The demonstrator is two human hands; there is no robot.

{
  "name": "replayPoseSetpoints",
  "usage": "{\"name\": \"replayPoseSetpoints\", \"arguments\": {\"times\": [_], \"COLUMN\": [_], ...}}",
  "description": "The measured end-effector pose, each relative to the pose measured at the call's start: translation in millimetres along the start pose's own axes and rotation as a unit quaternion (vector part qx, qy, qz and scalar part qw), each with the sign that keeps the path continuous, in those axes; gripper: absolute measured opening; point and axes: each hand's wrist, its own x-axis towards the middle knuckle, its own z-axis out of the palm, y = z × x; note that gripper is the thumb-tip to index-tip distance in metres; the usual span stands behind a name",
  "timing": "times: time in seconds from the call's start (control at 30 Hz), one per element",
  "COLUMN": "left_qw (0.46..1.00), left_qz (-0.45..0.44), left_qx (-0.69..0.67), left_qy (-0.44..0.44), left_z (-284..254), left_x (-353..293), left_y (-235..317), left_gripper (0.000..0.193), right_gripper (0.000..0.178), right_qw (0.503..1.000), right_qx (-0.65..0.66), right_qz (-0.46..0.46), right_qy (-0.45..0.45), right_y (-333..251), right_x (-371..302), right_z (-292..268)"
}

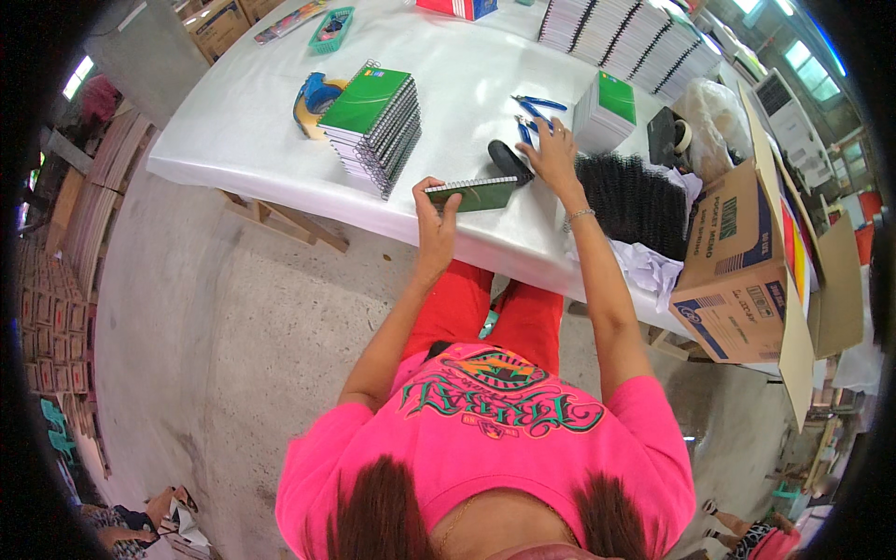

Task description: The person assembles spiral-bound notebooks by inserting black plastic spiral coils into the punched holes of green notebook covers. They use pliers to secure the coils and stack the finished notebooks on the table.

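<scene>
A small spiral-bound notepad with a dark green cover (474, 195) is gripped at its left end by my left hand (437, 217), near the table's front edge. My right hand (553, 157) reaches over the table with its fingers apart. Its fingertips are at a blue-handled pair of pliers (525, 130); whether they touch it I cannot tell. Just behind lies a second blue-handled pair (541, 102). Between the notepad and my right hand is a rounded black object (507, 161), its kind unclear. A stack of green-covered spiral notepads (375, 126) stands to the left.
Black binding coils (637, 203) lie in white wrapping at the right, beside an open cardboard box (733, 266). Behind my right hand stands a green-topped pad stack (605, 114). Tall book stacks (623, 37) fill the far right. A tape dispenser (314, 101) and green basket (331, 31) are left.
</scene>
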Motion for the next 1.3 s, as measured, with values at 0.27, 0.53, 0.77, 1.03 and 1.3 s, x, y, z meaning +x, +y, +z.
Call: {"name": "replayPoseSetpoints", "arguments": {"times": [0.27, 0.53, 0.77, 1.03, 1.3], "left_qw": [0.996, 0.998, 0.995, 0.993, 0.989], "left_qz": [0.048, 0.008, -0.019, -0.058, -0.067], "left_qx": [0.069, 0.045, 0.029, -0.014, 0.004], "left_qy": [-0.012, -0.043, -0.089, -0.106, -0.132], "left_z": [29, 15, 3, -1, -5], "left_x": [-3, 9, 17, 21, 20], "left_y": [8, 24, 31, 32, 34], "left_gripper": [0.035, 0.023, 0.021, 0.029, 0.03], "right_gripper": [0.071, 0.056, 0.063, 0.065, 0.064], "right_qw": [0.982, 0.845, 0.94, 0.959, 0.966], "right_qx": [0.015, 0.501, 0.341, 0.283, 0.257], "right_qz": [0.055, 0.188, -0.006, -0.027, -0.031], "right_qy": [-0.182, -0.01, 0.029, 0.01, 0.021], "right_y": [47, -2, -110, -133, -138], "right_x": [24, -14, -113, -148, -152], "right_z": [3, -72, -114, -85, -79]}}
